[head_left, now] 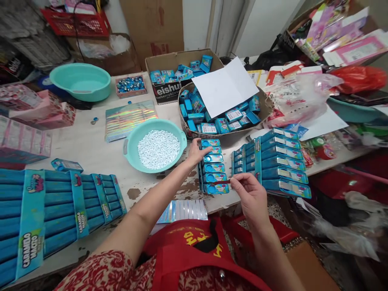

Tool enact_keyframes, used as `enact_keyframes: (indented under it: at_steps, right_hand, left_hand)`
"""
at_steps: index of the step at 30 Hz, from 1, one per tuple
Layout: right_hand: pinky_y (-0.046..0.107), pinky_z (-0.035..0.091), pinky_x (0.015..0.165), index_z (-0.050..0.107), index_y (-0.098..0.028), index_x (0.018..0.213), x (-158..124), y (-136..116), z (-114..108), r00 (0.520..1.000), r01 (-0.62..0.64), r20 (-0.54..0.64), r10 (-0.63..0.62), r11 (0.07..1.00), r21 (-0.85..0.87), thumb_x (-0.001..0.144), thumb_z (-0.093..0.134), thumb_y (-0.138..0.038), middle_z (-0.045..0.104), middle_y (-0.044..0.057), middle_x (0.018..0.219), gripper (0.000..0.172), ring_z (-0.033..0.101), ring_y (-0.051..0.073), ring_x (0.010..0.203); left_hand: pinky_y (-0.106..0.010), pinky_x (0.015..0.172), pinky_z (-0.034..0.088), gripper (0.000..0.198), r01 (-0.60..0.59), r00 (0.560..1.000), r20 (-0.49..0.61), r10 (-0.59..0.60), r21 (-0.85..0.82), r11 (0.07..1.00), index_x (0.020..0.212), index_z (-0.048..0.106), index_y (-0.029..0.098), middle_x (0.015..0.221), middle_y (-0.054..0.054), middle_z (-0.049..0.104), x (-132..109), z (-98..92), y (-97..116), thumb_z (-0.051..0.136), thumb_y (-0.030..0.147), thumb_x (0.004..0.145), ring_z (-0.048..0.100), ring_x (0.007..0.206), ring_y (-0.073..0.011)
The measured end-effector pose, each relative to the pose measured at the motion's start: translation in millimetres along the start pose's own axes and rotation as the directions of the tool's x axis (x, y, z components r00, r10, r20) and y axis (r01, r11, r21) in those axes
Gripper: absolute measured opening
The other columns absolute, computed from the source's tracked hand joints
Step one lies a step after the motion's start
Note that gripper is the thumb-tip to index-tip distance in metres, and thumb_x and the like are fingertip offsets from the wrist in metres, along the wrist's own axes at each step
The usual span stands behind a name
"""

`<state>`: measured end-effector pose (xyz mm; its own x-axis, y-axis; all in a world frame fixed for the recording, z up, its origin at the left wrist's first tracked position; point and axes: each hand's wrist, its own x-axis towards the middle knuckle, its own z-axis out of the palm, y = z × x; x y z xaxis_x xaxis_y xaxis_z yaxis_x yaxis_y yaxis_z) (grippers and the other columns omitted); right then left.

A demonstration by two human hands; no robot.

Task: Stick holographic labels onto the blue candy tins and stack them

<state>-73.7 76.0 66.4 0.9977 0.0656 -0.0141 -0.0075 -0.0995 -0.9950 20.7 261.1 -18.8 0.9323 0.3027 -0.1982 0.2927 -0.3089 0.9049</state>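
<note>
A short row of small blue candy boxes (214,167) stands side by side on the worn white table (97,151). My left hand (197,151) rests against the far left end of that row, thumb stretched over the top box, fingers partly curled on it. My right hand (250,194) is at the near end, its fingers pinched on a thin dark strip (220,182) lying across the nearest box. To the right lies a finished wrapped stack of blue boxes (274,165).
A teal bowl of white pellets (157,148) sits left of the row. Behind are a basket of loose blue boxes (222,121) under white paper (226,85), and a cardboard box (172,76). Large wrapped blue packs (54,214) fill the near left.
</note>
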Motion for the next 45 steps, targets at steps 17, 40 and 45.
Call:
enact_keyframes:
  at_steps: [17, 40, 45]
  right_hand:
    - [0.025, 0.045, 0.064, 0.060, -0.019, 0.079, -14.0, 13.3, -22.0, 0.975, -0.067, -0.210, 0.066, 0.998, 0.004, 0.072, 0.073, -0.035, 0.062, -0.001, 0.075, 0.022, 0.056, 0.012, 0.065]
    - [0.030, 0.043, 0.070, 0.065, -0.018, 0.073, -45.8, 45.2, 24.3, 0.964, -0.093, -0.264, 0.021, 0.960, -0.264, 0.075, 0.066, -0.040, 0.053, 0.005, 0.092, 0.022, 0.053, 0.019, 0.088]
    - [0.036, 0.042, 0.083, 0.066, -0.019, 0.076, -44.2, 59.6, 30.8, 0.933, -0.093, -0.357, -0.033, 0.940, -0.329, 0.076, 0.064, -0.042, 0.048, 0.007, 0.100, 0.023, 0.050, 0.021, 0.099]
  left_hand:
    - [-0.060, 0.108, -0.007, 0.086, -0.608, 0.794, 0.404, 0.454, 0.504, 0.614, 0.144, 0.026, 0.023, 0.153, -0.011, 0.016, -65.3, 25.5, 30.5, 0.038, 0.074, 0.076, 0.003, 0.141, -0.0340]
    - [-0.024, 0.057, 0.035, 0.016, 0.158, 0.864, 0.496, -0.084, -0.110, 0.981, 0.075, 0.056, 0.017, 0.062, 0.002, 0.054, -136.3, -36.8, 4.2, 0.057, 0.033, 0.074, 0.047, 0.060, -0.0110]
    - [-0.024, 0.058, 0.036, 0.017, 0.079, 0.888, 0.457, -0.046, -0.054, 0.995, 0.091, 0.047, 0.020, 0.064, 0.005, 0.049, -130.4, -36.8, 1.2, 0.052, 0.029, 0.077, 0.046, 0.060, -0.0115]
